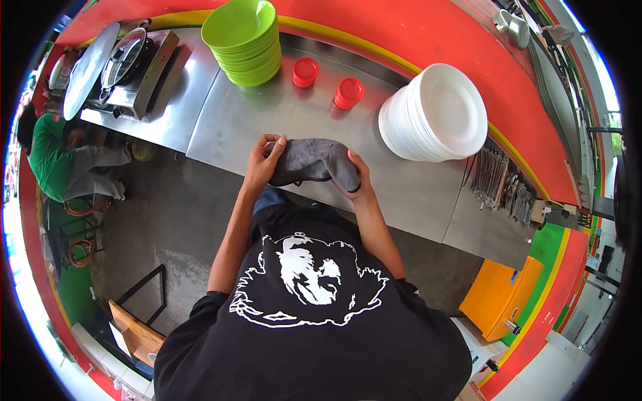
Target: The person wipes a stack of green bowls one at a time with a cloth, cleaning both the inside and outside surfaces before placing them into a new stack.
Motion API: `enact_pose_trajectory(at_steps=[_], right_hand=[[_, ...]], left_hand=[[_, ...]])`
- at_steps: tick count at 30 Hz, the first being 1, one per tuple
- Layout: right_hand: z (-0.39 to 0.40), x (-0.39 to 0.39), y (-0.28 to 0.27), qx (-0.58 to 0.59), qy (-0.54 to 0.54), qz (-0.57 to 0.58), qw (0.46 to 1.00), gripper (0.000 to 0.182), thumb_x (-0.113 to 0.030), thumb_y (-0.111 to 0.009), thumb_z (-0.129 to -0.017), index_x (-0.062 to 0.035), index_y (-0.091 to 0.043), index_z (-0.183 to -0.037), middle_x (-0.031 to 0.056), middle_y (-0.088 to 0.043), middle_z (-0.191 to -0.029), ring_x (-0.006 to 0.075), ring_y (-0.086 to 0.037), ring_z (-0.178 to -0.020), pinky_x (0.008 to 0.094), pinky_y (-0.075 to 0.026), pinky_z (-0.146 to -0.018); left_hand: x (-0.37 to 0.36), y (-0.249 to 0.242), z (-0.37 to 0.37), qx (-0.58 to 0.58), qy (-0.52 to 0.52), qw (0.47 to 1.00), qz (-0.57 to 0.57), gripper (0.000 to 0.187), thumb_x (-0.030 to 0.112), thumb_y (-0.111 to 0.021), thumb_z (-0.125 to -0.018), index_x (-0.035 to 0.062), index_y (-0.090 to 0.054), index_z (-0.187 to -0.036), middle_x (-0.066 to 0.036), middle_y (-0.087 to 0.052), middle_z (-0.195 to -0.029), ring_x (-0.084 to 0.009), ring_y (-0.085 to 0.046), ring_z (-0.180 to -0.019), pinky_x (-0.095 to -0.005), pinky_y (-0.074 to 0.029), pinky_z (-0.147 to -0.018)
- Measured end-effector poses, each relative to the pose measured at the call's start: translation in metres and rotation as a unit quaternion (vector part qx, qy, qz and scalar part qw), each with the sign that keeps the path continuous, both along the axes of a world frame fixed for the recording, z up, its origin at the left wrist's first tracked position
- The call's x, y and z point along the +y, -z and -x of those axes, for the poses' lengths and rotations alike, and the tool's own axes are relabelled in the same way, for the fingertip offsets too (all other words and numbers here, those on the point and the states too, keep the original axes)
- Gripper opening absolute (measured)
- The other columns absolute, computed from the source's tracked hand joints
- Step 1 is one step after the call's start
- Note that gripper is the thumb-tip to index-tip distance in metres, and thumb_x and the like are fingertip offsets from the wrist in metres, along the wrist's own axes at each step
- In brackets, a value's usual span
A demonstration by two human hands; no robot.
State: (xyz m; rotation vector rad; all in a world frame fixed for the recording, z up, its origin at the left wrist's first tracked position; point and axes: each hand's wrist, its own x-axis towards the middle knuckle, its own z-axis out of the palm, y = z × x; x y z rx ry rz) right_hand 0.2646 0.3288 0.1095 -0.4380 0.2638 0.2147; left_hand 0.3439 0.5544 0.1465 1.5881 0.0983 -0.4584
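Note:
A dark grey cloth (309, 159) is stretched between my two hands, at the front edge of the steel counter (241, 120). My left hand (262, 162) grips its left end, with the thumb on top. The right end sags and bends down where my right hand (361, 175) has its fingers closed on it. Beyond the cloth, two red-lidded containers, a left one (305, 72) and a right one (348, 93), stand on the counter.
A stack of green bowls (246, 50) stands at the back left, and a stack of white plates (435, 113) at the right. Cutlery (501, 184) lies at the right end. A stove with a pan (127, 63) is far left. A person in green (57, 160) crouches there.

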Motion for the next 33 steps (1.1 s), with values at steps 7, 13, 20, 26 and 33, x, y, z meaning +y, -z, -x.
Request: enact_pose_trajectory(at_steps=[7, 13, 20, 26, 33], right_hand=[[-0.082, 0.066, -0.025, -0.060, 0.078, -0.026, 0.995, 0.057, -0.050, -0.050, -0.098, -0.0091, -0.054, -0.138, 0.0113, -0.058, -0.139, 0.0267, -0.052, -0.130, 0.0467, -0.040, -0.109], [-0.143, 0.120, -0.059, -0.047, 0.173, 0.139, 0.974, 0.063, -0.045, -0.062, -0.095, -0.0059, -0.047, -0.142, 0.0092, -0.059, -0.136, 0.0257, -0.054, -0.128, 0.0460, -0.042, -0.108], [-0.171, 0.163, -0.049, -0.074, 0.131, 0.469, 0.870, 0.055, -0.008, -0.074, -0.079, -0.0002, -0.054, -0.130, 0.0083, -0.066, -0.112, 0.0141, -0.065, -0.098, 0.0298, -0.054, -0.084], [-0.169, 0.167, -0.023, 0.085, 0.274, 0.454, 0.844, 0.029, 0.002, -0.062, -0.083, 0.0038, -0.064, -0.111, 0.0059, -0.068, -0.098, 0.0141, -0.065, -0.084, 0.0274, -0.053, -0.075], [-0.130, 0.141, -0.007, -0.024, 0.285, 0.237, 0.928, 0.019, -0.004, -0.063, -0.088, -0.0042, -0.062, -0.107, 0.0078, -0.067, -0.104, 0.0173, -0.065, -0.097, 0.0324, -0.050, -0.090]], left_hand=[[0.054, -0.001, -0.092, -0.105, 0.058, 0.992, 0.051, 0.044, 0.030, -0.069, -0.097, 0.0023, -0.056, -0.129, -0.006, -0.065, -0.105, -0.0110, -0.060, -0.092, -0.0254, -0.048, -0.083], [0.090, -0.030, -0.157, -0.107, 0.198, 0.974, 0.011, 0.062, 0.025, -0.074, -0.093, 0.0017, -0.046, -0.142, -0.011, -0.061, -0.123, -0.0161, -0.063, -0.102, -0.0306, -0.051, -0.089], [0.102, -0.020, -0.178, -0.219, 0.325, 0.912, -0.120, 0.061, 0.020, -0.077, -0.085, -0.0023, -0.051, -0.135, -0.017, -0.067, -0.097, -0.0186, -0.066, -0.079, -0.0323, -0.052, -0.071], [0.134, -0.005, -0.192, -0.154, 0.337, 0.928, -0.035, 0.032, 0.011, -0.059, -0.096, -0.0025, -0.061, -0.125, -0.018, -0.066, -0.097, -0.0192, -0.066, -0.073, -0.0343, -0.051, -0.067], [0.156, -0.017, -0.217, -0.080, 0.252, 0.948, 0.176, 0.040, 0.000, -0.039, -0.100, 0.0024, -0.058, -0.136, -0.006, -0.067, -0.105, -0.0126, -0.065, -0.087, -0.0292, -0.053, -0.082]])
